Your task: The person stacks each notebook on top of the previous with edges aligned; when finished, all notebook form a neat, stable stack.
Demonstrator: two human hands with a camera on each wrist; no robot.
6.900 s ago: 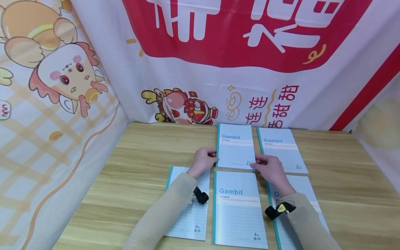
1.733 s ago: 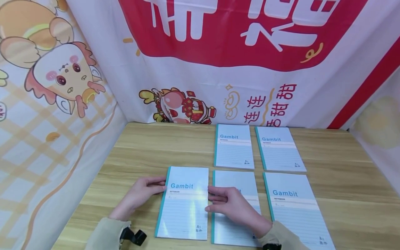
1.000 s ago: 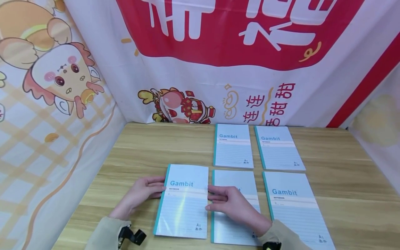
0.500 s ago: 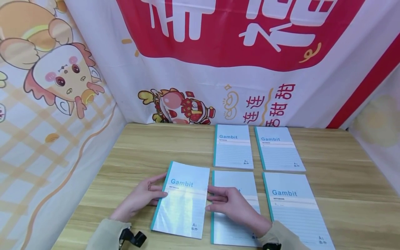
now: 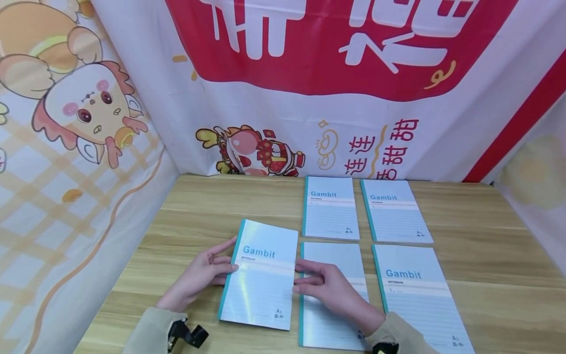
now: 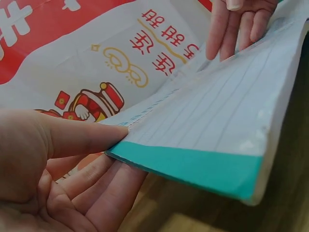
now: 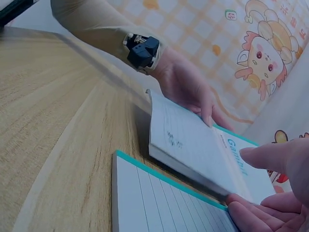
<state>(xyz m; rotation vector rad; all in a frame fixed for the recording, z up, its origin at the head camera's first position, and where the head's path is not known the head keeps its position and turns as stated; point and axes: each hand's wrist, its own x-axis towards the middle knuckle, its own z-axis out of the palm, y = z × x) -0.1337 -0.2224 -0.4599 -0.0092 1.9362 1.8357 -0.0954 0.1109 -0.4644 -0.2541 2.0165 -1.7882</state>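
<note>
From where I stand, the left hand [image 5: 201,273] pinches a pale blue notebook [image 5: 265,275] by its teal spine, thumb on the cover and fingers beneath. That notebook is up off the table [image 5: 185,206], over its near part, between the left edge and the other notebooks, and turned a little askew, its top edge slanting. "Gambit" is printed across the cover.

The right hand [image 5: 333,290] is at the notebook's right edge, thumb and fingers spread wide; whether the fingertips bear any of its weight is hard to make out from here.

Just right of the held one, a front middle notebook [image 5: 329,327] lies partly under the right hand and forearm. Beside it, toward the table's right edge, is a front right notebook [image 5: 420,295]. Near the table's back edge lie a back left notebook [image 5: 330,216] and a back right notebook [image 5: 396,216], side by side with a narrow gap. All four lie cover up, spines to the left.

A red and white printed cloth [image 5: 265,98] hangs behind the back edge. Both arms wear beige sleeves [image 5: 152,332], with a black wrist camera [image 5: 187,335] at the left cuff.
</note>
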